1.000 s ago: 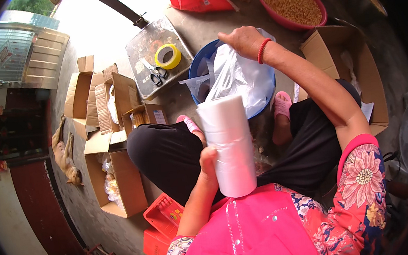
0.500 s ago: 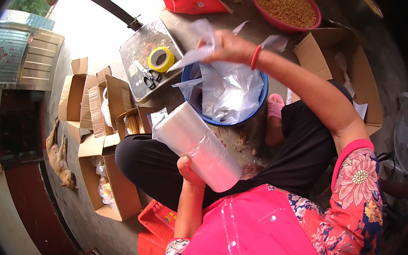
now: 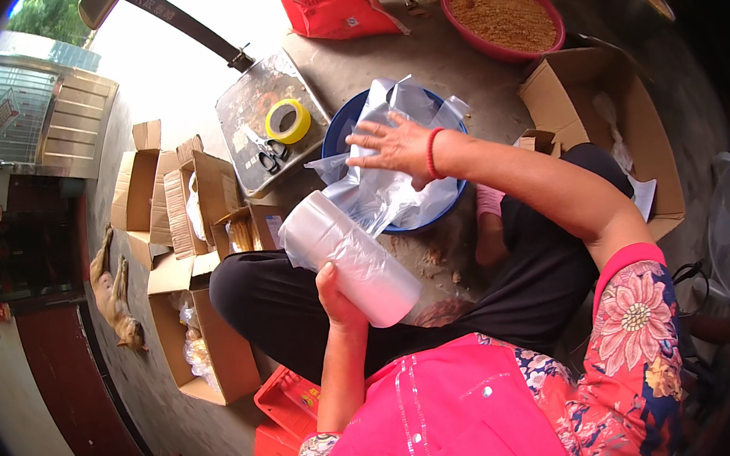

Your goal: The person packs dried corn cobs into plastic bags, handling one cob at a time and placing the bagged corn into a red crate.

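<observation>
Left hand [image 3: 339, 298] is gripping the bag roll [image 3: 349, 260] over the lap w/ fingers closed on it, right hand [image 3: 394, 145] is lying open on a clear bag [image 3: 384, 193] in the blue tub [image 3: 340, 127]

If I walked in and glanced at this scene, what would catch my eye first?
Most likely the big white roll of plastic bags in the middle, gripped from below by the left hand. Just above it, the right hand lies spread on clear plastic sheeting draped over a blue basin. Farther back, a red bowl of yellow-brown grain and a yellow tape ring on a metal tray add bright colour.
</observation>
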Available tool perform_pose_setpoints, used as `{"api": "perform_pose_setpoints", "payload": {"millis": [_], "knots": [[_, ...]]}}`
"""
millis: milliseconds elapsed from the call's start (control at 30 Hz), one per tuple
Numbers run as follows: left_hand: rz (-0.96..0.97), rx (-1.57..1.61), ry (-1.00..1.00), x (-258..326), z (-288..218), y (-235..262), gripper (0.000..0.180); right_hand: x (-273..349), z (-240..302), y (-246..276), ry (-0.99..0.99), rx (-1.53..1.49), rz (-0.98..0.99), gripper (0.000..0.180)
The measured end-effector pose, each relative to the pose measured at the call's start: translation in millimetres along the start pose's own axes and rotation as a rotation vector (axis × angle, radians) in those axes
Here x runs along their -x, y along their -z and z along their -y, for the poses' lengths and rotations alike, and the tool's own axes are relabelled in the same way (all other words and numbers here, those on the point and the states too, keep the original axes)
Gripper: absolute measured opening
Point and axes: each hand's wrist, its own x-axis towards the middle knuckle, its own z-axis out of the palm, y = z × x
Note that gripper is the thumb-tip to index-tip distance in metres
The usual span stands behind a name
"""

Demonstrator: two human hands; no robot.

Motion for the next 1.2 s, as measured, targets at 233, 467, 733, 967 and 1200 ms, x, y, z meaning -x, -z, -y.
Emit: {"api": "perform_pose_setpoints", "payload": {"millis": [233,467,733,967,1200], "knots": [[-0.008,-0.022,0.034,3,4,7,0.059,-30,-18,-44,-0.217,-0.064,0.181,0.129],[-0.013,-0.019,0.046,3,4,11,0.059,-21,-70,-66,-0.34,-0.424,0.131,0.12],[0.004,0.008,0.025,4,1,3,0.057,-20,-70,-51,-0.418,-0.416,-0.106,0.033],[-0.006,0.05,-0.035,3,-3,3,0.054,-33,-90,-28,-0.492,-0.268,-0.274,0.023],[-0.029,0.091,-0.055,6,-6,4,0.053,-50,-69,-34,-0.45,-0.095,0.016,0.02]]}}
